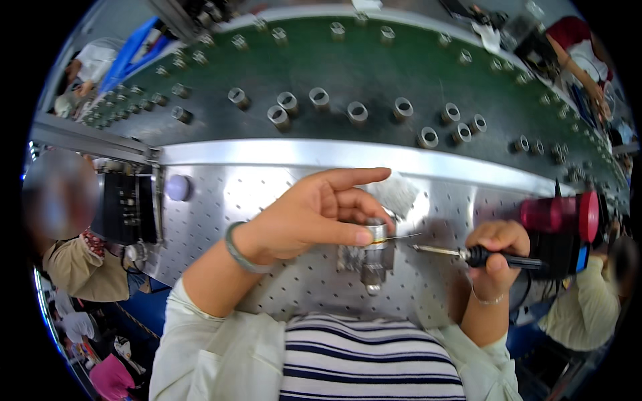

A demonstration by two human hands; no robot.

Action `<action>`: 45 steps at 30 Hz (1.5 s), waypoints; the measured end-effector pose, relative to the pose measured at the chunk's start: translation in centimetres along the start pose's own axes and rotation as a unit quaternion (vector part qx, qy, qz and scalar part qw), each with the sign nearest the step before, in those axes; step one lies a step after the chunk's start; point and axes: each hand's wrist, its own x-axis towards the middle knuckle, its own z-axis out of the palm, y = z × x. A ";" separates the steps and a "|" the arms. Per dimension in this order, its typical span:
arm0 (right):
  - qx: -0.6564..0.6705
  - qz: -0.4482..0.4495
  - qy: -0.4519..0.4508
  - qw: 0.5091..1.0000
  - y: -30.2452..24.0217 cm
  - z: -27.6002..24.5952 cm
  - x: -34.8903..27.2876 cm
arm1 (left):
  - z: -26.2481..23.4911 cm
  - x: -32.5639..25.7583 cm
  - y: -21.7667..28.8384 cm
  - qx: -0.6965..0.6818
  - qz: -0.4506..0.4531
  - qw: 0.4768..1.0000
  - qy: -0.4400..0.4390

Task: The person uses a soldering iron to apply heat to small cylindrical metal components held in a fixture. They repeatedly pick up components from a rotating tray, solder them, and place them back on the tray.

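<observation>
My left hand [314, 214] is closed, thumb and bent fingers around the upper end of a small silver metal cylinder [376, 248]. Its index finger stretches out to the right above. A thin wire [405, 236] sticks out rightward beside the thumb tip; its other end is hidden. Under the cylinder is a metal block [348, 258], partly covered by it. My right hand [498, 248] grips a soldering iron [478, 256] by its black handle. The iron's metal tip points left toward the wire, with a small gap between them.
A perforated metal worktop [294, 294] lies below my hands. Beyond its raised edge, a green conveyor belt [214, 130] carries several metal cylinders [358, 112]. A purple round lid [177, 188] sits left, a pink container [555, 218] right. Co-workers sit on both sides.
</observation>
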 end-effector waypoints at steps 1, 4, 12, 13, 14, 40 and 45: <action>-0.003 -0.001 0.001 1.000 0.0 -0.2 0.0 | -0.2 0.6 0.4 0.008 0.023 0.999 0.024; -0.006 0.009 0.028 1.000 0.2 -0.5 -0.1 | -2.2 1.0 3.6 0.109 0.151 0.974 0.125; -0.009 0.031 0.039 0.999 0.2 -0.1 0.4 | -20.1 -2.0 13.1 0.678 0.216 0.489 0.504; -0.008 0.035 0.042 0.998 0.3 -0.1 0.4 | -21.1 -2.2 13.3 0.693 0.184 0.478 0.508; -0.008 0.042 0.044 0.998 0.3 -0.2 0.3 | -22.0 -2.5 13.2 0.705 0.149 0.467 0.512; -0.023 0.051 0.056 0.997 0.2 -0.9 -0.4 | -14.1 -5.9 8.2 0.728 0.231 0.441 0.472; -0.016 0.056 0.049 0.997 0.3 -0.5 -0.2 | -21.1 -8.3 10.3 0.821 0.195 0.266 0.467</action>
